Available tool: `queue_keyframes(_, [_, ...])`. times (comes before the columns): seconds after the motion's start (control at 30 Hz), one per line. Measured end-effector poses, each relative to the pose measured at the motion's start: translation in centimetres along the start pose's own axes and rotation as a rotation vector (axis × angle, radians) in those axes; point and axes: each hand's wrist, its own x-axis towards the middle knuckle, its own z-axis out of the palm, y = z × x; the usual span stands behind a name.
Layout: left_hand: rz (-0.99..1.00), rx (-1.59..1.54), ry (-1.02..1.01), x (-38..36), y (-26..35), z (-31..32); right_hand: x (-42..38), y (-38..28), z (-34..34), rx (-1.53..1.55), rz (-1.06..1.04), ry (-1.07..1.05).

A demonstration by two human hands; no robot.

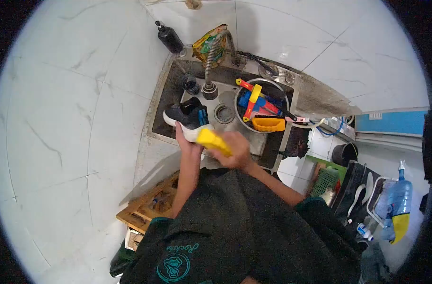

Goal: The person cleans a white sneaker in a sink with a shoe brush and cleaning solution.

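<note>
Scrubbing, looks like: L hand (190, 146) clamped on a dark sneaker (183, 118) w/ white sole (191, 135), held over the sink (257, 143); R hand (235, 150) fingers wrapped round yellow scrubber (212, 140) (brush/sponge, too blurry tbh). IMO firm L grip, short strokes along the sole.

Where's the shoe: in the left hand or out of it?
In: the left hand grips the shoe, thumb against its white sole.

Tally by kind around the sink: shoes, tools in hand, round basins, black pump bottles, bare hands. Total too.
Dark shoe with white sole: 1
Yellow block-shaped tool in hand, blurred: 1
Round metal basin: 1
Black pump bottle: 1
Bare hands, left hand and right hand: 2
Total: 6
</note>
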Motion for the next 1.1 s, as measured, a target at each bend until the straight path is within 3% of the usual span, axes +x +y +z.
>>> queue_keyframes(0.1, [0.074,-0.053,0.016,-1.7,0.1,2.4,1.2,2.0,0.6,-0.045,0.270,0.157])
queue_keyframes(0.27, [0.066,-0.031,-0.224,-0.2,1.0,-0.1,1.5,-1.3,-0.7,0.084,-0.016,0.121])
queue_keyframes(0.37, [0.030,-0.081,-0.114,-2.4,0.4,2.7,3.2,0.1,0.3,0.073,0.304,0.253])
queue_keyframes(0.4, [0.030,-0.047,-0.009,-2.6,0.6,3.3,3.1,-0.1,0.3,0.096,0.306,0.234])
queue_keyframes(0.5, [-0.103,-0.210,-0.455,-1.3,1.4,1.2,2.4,-2.0,-0.5,0.132,0.090,0.177])
queue_keyframes(0.53, [-0.147,-0.327,-0.408,-2.5,1.5,2.9,2.7,-1.5,-0.7,0.093,0.090,0.203])
queue_keyframes(0.63, [0.054,0.011,-0.187,-4.9,1.6,6.3,3.8,-0.2,-0.8,0.174,0.367,0.282])
queue_keyframes(0.67, [0.013,0.013,-0.237,-5.2,1.8,6.6,3.3,-0.7,-1.0,0.205,0.279,0.291])
queue_keyframes(0.77, [0.164,0.096,-0.245,-5.4,2.3,7.8,2.2,-1.7,-1.8,0.055,-0.208,0.235])
queue_keyframes(0.8, [0.237,0.173,-0.102,-5.1,2.1,8.0,2.3,-1.5,-1.4,0.053,-0.246,0.261])
queue_keyframes(0.83, [0.111,0.200,-0.141,-5.3,2.8,7.6,3.4,-2.1,-1.7,0.020,-0.235,0.269])
queue_keyframes(0.97, [0.054,0.148,-0.112,-5.9,3.5,9.3,5.2,-2.6,-2.8,-0.064,-0.295,0.239])
queue_keyframes(1.1, [0.325,0.284,-0.058,-4.9,2.7,9.0,3.1,-0.5,-3.2,-0.139,-0.325,0.199])
